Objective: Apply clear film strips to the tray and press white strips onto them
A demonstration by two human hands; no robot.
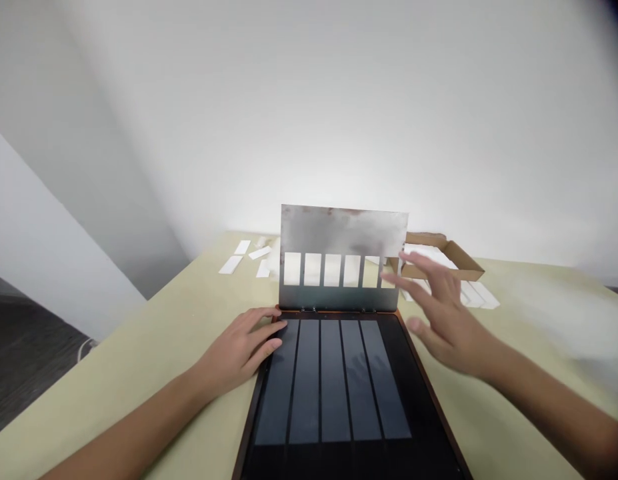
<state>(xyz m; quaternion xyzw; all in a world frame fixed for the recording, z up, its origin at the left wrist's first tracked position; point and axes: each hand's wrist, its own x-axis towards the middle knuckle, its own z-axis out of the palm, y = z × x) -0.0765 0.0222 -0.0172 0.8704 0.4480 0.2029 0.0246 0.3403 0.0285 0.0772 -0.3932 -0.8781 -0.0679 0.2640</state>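
A flat black tray (429, 413) with a reddish-brown rim lies before me. Several long grey-blue strips (335, 380) lie side by side in it. Hinged at its far edge, a metal plate (343, 230) with a row of rectangular windows stands raised. My left hand (241, 350) rests at the tray's upper left corner, fingers stretched over the rim and holding nothing. Near the plate's right edge, my right hand (441, 307) is in the air, open with fingers spread; whether a fingertip touches the plate I cannot tell.
Behind the plate on the right stands a shallow cardboard box (463, 262) with white pieces inside. White strips (481, 295) lie in front of it. Several small white pieces (231, 265) are scattered at the table's far left. A white wall (339, 120) rises behind the pale green table (189, 320).
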